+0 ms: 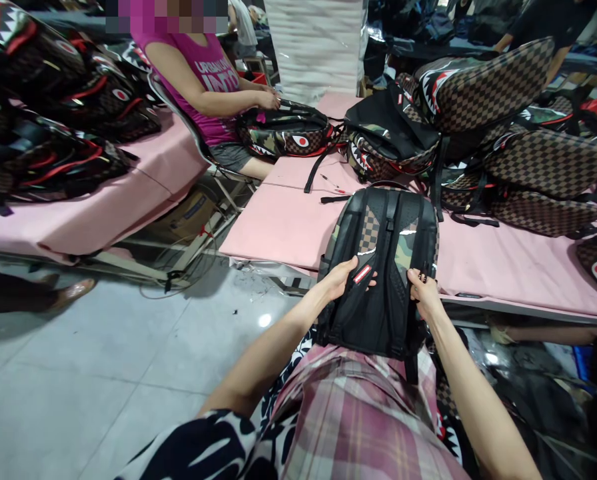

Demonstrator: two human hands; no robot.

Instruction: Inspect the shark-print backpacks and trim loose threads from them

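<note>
A black backpack (389, 267) with checkered and camouflage panels lies on my lap and against the table edge, its shoulder straps facing up. My left hand (346, 279) grips the left shoulder strap, thumb on top and fingertips showing past its inner edge beside a small red label (362, 274). On the other side, my right hand (424, 291) pinches the right strap near the bag's edge; some of its fingers are hidden. A pink plaid apron (358, 413) covers my lap below the bag.
The pink-covered table (273, 227) runs across in front. Checkered backpacks (533, 157) are piled at the right, and more bags (73, 107) sit on another table at left. Across from me, a seated person in a magenta shirt (208, 73) handles a shark-face backpack (288, 133).
</note>
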